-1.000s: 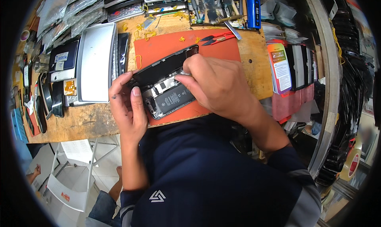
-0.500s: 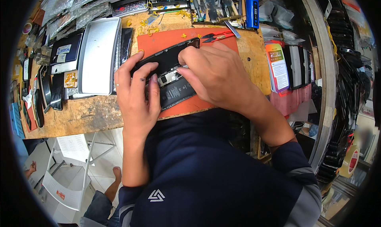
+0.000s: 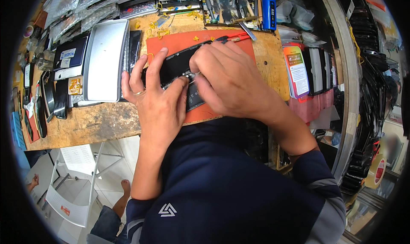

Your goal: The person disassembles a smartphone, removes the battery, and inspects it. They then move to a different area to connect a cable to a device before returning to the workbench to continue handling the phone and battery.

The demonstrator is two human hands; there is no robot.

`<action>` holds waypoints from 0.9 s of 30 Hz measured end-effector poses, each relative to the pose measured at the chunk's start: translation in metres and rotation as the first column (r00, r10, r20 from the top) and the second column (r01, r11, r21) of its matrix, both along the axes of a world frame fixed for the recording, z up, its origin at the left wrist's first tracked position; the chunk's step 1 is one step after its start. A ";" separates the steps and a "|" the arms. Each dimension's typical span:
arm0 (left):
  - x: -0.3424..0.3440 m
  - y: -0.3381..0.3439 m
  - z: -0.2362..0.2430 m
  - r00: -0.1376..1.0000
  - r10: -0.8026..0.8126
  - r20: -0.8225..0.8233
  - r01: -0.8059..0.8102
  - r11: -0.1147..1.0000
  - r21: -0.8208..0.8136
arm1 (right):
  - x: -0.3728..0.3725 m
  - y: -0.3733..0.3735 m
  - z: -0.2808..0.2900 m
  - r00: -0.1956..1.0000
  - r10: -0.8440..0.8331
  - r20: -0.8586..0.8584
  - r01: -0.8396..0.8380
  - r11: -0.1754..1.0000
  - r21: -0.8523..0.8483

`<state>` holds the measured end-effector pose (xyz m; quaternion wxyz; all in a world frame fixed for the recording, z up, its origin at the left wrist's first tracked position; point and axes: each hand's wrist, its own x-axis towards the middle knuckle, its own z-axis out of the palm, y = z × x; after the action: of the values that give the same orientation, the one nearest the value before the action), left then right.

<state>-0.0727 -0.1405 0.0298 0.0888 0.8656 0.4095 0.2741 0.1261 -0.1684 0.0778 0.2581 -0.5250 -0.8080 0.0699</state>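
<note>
An opened smartphone (image 3: 194,100) lies on an orange-red mat (image 3: 205,114), its black screen panel (image 3: 176,64) on the far side of the battery half. My left hand (image 3: 159,92) holds it at the left, fingers bent around the panel and thumb pressed down at the middle, near small silver parts (image 3: 188,74). Closed in a pinch over the same spot, my right hand (image 3: 230,79) hides whatever lies between its fingertips; a bit of shiny metal shows beside them. Beyond the right hand lies a red-handled tool (image 3: 238,36), partly covered.
A white shallow tray (image 3: 105,65) stands at the left beside several phones (image 3: 70,56). Yellow scraps (image 3: 162,33) lie beyond the mat. A tool rack (image 3: 232,7) and a blue device (image 3: 269,9) stand at the back; boxed phone parts (image 3: 299,73) are at the right.
My left thumb has moved right and onto the middle of the phone, and the left fingers have shifted along the panel. My right hand stays at nearly the same spot, covering more of the red-handled tool.
</note>
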 end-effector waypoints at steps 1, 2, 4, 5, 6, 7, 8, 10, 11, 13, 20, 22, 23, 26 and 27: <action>0.000 0.000 -0.001 1.000 0.002 0.000 -0.002 1.000 0.001 | 0.000 0.000 -0.001 0.997 0.016 -0.071 -0.017 1.000 -0.010; 0.001 0.000 -0.001 1.000 0.003 0.001 -0.003 1.000 0.001 | 0.001 0.000 -0.004 0.989 0.031 -0.142 -0.034 0.999 -0.019; 0.002 0.000 -0.001 1.000 0.001 0.002 -0.001 1.000 -0.006 | 0.003 0.000 -0.009 0.980 0.033 -0.198 -0.037 0.999 -0.016; 0.002 0.000 -0.001 1.000 -0.001 0.003 0.001 1.000 -0.010 | 0.005 0.000 -0.011 0.983 0.020 -0.183 -0.022 1.000 -0.006; 0.002 0.000 -0.002 1.000 0.002 0.000 -0.002 1.000 -0.013 | 0.006 0.000 -0.013 0.986 0.008 -0.168 -0.007 1.000 0.005; 0.002 0.000 -0.002 1.000 0.006 -0.001 -0.006 1.000 -0.016 | 0.006 -0.001 -0.013 0.976 -0.010 -0.216 0.000 0.999 -0.047; 0.003 0.000 -0.002 1.000 0.010 -0.003 -0.010 1.000 -0.019 | 0.007 -0.002 -0.013 0.964 -0.030 -0.263 0.004 0.995 -0.100; 0.003 -0.001 -0.001 1.000 0.009 -0.001 -0.009 0.999 -0.035 | 0.006 -0.003 -0.013 0.933 -0.064 -0.354 0.005 0.986 -0.166; 0.004 -0.001 0.000 1.000 0.009 0.000 -0.009 0.999 -0.043 | 0.006 -0.004 -0.013 0.913 -0.076 -0.400 0.003 0.984 -0.179; 0.006 -0.002 -0.002 1.000 0.011 0.012 -0.011 0.999 -0.031 | 0.005 -0.005 -0.014 0.877 -0.090 -0.472 0.006 0.984 -0.177; 0.004 0.003 -0.002 1.000 0.001 0.014 0.000 0.999 -0.035 | 0.010 -0.006 -0.026 0.883 -0.169 -0.438 0.129 0.984 -0.119; 0.008 0.003 -0.004 0.999 0.018 0.035 -0.017 1.000 -0.019 | 0.008 -0.003 -0.029 0.879 -0.152 -0.453 0.114 0.987 -0.111; 0.010 0.003 -0.004 0.999 0.027 0.044 -0.027 1.000 -0.012 | 0.007 -0.001 -0.031 0.875 -0.133 -0.466 0.099 0.990 -0.097; 0.014 0.004 -0.005 0.998 0.056 0.027 -0.055 0.998 -0.008 | 0.004 0.003 -0.034 0.860 -0.101 -0.500 0.075 0.995 -0.071; 0.014 0.005 -0.005 0.998 0.060 0.027 -0.060 0.998 -0.010 | 0.004 0.004 -0.034 0.855 -0.095 -0.510 0.071 0.995 -0.065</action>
<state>-0.0587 -0.1353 0.0248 0.0900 0.8487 0.4353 0.2866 0.1306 -0.1648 0.0435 0.4549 -0.5274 -0.6850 0.2136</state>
